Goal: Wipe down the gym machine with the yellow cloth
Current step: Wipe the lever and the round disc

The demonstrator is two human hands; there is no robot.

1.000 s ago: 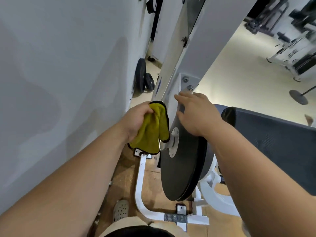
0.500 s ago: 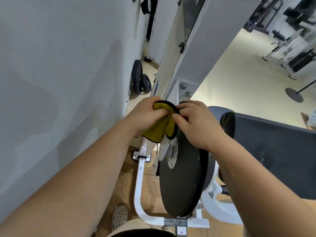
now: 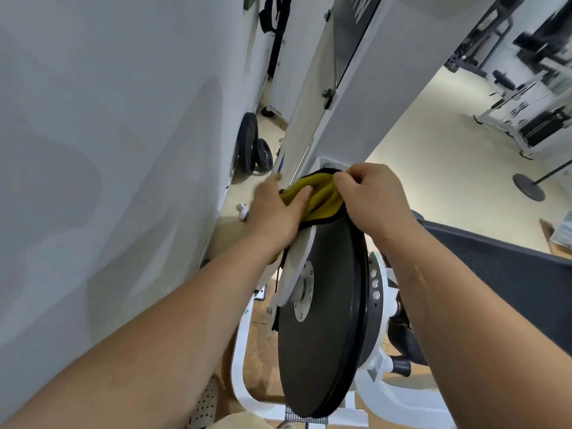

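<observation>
The yellow cloth (image 3: 322, 196) with a black hem lies bunched over the top rim of the machine's large black disc (image 3: 325, 329). My left hand (image 3: 275, 209) lies on the cloth's left side with its fingers fairly straight, thumb across the fabric. My right hand (image 3: 368, 196) pinches the cloth's upper right edge with curled fingers. Behind both hands rises the white machine column (image 3: 349, 113). A white cam plate (image 3: 297, 261) is bolted to the disc's hub.
A grey wall (image 3: 108, 150) runs close along the left. Black weight plates (image 3: 250, 147) lean against it further back. The machine's dark seat pad (image 3: 501, 283) is at the right, its white base frame (image 3: 241, 376) below. Other gym machines (image 3: 532, 97) stand far right.
Both hands have risen with the cloth from the disc's side to its top rim. The right hand went from resting on the rim to pinching the cloth. The left hand's grip has loosened.
</observation>
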